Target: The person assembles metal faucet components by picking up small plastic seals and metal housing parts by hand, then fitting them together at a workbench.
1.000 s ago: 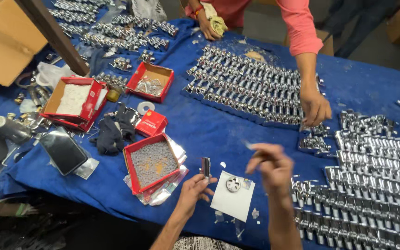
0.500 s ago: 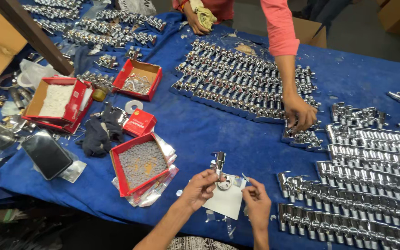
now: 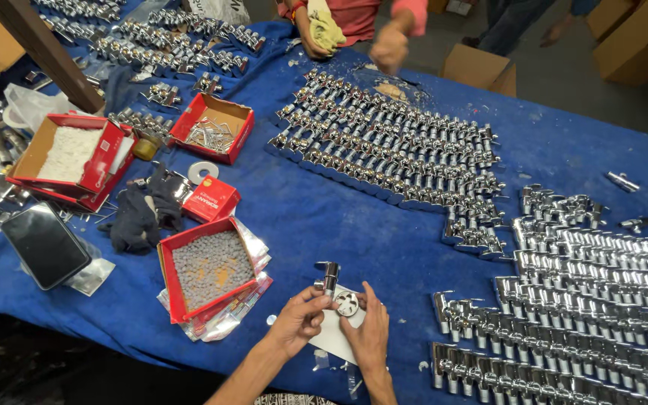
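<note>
Both hands meeting at the blue surface's (image 3: 354, 225) near edge: left hand (image 3: 300, 319) and right hand (image 3: 370, 334) pinching a chrome valve (image 3: 330, 276) over a white card (image 3: 333, 337), just right of a red box of grey pellets (image 3: 211, 268). Rows of chrome valves (image 3: 391, 154) beyond; a co-worker's hand (image 3: 388, 46) opposite.

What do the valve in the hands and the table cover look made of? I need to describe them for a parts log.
The valve looks like chrome-plated metal: bright, mirror-like highlights, matching the rows of fittings nearby. The table cover looks like blue woven cloth: matt, wrinkled, with dusty smudges. Which metal lies under the plating cannot be told.
</note>
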